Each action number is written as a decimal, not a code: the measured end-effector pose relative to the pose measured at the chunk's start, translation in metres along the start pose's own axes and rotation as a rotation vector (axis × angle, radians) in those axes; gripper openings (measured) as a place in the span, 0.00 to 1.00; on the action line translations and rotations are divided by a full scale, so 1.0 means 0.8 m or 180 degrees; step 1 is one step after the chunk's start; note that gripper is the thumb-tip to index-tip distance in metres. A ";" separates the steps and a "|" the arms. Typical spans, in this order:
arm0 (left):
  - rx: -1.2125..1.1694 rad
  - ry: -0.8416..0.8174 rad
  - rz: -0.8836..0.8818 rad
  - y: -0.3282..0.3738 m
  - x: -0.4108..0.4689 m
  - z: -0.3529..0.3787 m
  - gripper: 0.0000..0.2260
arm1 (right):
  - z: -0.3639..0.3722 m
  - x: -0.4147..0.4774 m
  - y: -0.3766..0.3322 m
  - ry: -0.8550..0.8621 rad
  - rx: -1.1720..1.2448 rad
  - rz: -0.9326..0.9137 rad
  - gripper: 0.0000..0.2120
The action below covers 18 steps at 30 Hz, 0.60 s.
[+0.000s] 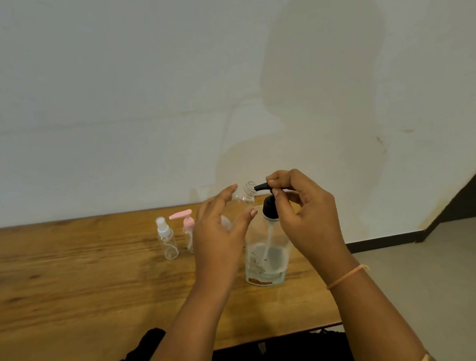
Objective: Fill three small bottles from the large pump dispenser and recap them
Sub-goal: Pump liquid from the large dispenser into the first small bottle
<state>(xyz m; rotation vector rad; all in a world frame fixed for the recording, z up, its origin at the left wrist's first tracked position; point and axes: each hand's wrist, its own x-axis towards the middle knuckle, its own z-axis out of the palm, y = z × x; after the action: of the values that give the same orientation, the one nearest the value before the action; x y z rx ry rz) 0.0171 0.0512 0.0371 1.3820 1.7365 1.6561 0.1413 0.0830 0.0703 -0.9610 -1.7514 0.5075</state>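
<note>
where the uncapped small bottle point(247, 195) is: lifted off the surface in the left hand point(220, 232), tilted, its threaded mouth right at the tip of the black nozzle point(260, 187)
uncapped small bottle, looks: clear plastic, no cap on; its contents cannot be told
left hand: thumb and fingers loosely curved round the bottle's body, fingertips spread
right hand point(301, 212): fingers curled over the top of the black pump head point(270, 209), thumb tucked below the nozzle
large pump dispenser point(267, 260): upright on the surface under the right hand; clear walls, pale dip tube, liquid only in the lower part
spray bottle point(167, 240): small, clear, capped, upright to the left, well apart from the dispenser
pink pump bottle point(188, 226): just beside the spray bottle, pink top on, partly hidden behind the left hand
writing: a brown strip at the dispenser's foot, too blurred to read
surface point(84, 289): wooden, brown grain, back edge against the wall
room: off-white wall point(113, 104) with a soft shadow and faint marks; pale floor point(435, 279) to the right, dark skirting point(382, 244)
wrist: an orange band point(346, 276) on the right arm
</note>
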 end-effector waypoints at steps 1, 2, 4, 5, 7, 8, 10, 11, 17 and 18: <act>-0.0019 0.0002 0.0014 0.001 0.000 -0.001 0.20 | -0.001 0.001 0.000 -0.0017 -0.0053 0.0000 0.11; -0.0031 0.0005 0.0018 0.002 0.000 -0.001 0.21 | -0.002 0.001 0.000 -0.0020 -0.0098 0.0013 0.11; -0.0078 0.0015 0.0009 0.003 0.000 -0.004 0.21 | -0.003 0.002 0.000 -0.0005 -0.0172 0.0025 0.09; -0.0117 0.0020 0.0014 0.003 0.001 -0.006 0.22 | -0.004 0.002 0.001 0.0004 -0.0207 0.0016 0.09; -0.0165 0.0002 0.0065 0.003 0.003 -0.010 0.22 | -0.004 0.001 0.000 -0.0021 -0.0296 -0.0028 0.08; -0.0175 -0.0044 0.0097 0.003 0.003 -0.011 0.22 | -0.004 0.001 -0.001 -0.0053 -0.0351 -0.0061 0.08; -0.0240 -0.0153 0.0147 0.003 0.005 -0.013 0.21 | -0.001 0.000 -0.003 -0.0074 -0.0437 -0.0180 0.08; -0.0285 -0.0181 0.0163 0.004 0.005 -0.013 0.21 | 0.000 0.000 -0.004 -0.0035 -0.0523 -0.0276 0.08; -0.0456 -0.0086 0.0366 0.007 0.005 -0.013 0.25 | 0.000 -0.001 0.000 0.0186 -0.1138 -0.0498 0.06; -0.0513 -0.0123 0.0356 0.007 0.005 -0.014 0.24 | 0.000 0.000 0.000 0.0202 -0.1144 -0.0499 0.06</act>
<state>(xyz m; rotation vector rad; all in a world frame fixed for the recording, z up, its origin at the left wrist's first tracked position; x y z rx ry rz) 0.0083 0.0474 0.0460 1.4481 1.4932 1.7731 0.1415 0.0831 0.0704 -1.0617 -1.8778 0.0594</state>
